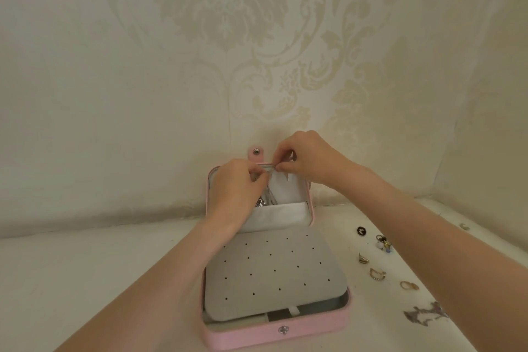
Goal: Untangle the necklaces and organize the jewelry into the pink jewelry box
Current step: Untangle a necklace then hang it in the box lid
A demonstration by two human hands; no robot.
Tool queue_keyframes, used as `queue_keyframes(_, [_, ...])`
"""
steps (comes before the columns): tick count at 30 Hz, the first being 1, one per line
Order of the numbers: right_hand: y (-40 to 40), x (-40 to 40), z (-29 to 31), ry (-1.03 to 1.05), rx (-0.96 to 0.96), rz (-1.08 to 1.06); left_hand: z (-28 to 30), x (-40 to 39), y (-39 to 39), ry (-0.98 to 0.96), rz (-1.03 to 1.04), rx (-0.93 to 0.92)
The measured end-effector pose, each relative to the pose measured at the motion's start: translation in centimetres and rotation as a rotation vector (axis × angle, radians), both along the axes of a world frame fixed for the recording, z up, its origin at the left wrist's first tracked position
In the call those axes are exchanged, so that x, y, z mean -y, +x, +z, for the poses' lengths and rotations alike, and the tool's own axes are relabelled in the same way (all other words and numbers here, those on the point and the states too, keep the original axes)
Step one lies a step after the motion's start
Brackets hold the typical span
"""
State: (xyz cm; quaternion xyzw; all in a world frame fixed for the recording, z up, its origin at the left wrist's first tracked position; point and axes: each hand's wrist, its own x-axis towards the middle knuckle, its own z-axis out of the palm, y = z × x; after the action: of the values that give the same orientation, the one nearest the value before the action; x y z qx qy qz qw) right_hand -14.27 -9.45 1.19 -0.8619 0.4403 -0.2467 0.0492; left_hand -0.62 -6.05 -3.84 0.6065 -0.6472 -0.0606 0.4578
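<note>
Pink jewelry box (274, 334) lying open before us, lid (310, 203) raised against the wall.
Beyond its grey perforated panel (274, 274), we are pinching a thin silver necklace (264, 201) at the lid's top edge with both left hand (238, 188) and right hand (305, 157); rings (377, 273) are lying right of the box.

A: Is any text, label, brand, number or sign readable?

B: None. The pink jewelry box (274, 333) carries no lettering, nor do the rings (377, 274) beside the right forearm. The wallpaper (228, 23) above the hands shows only a floral pattern.
</note>
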Motion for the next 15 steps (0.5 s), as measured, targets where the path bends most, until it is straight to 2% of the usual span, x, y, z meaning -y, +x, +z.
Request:
queue_keyframes(4, [0.3, 0.4, -1.3, -0.091, 0.13, -0.061, -0.3, 0.1, 0.0, -0.075, 0.075, 0.13])
queue_keyframes(8, [0.0, 0.6, -2.1, -0.042, 0.233, -0.142, -0.3, 0.2, 0.0, -0.108, 0.097, 0.182])
queue_keyframes(15, [0.0, 1.0, -3.0, 0.005, 0.248, -0.372, -0.5, 0.7, -0.2, -0.14, 0.135, 0.389])
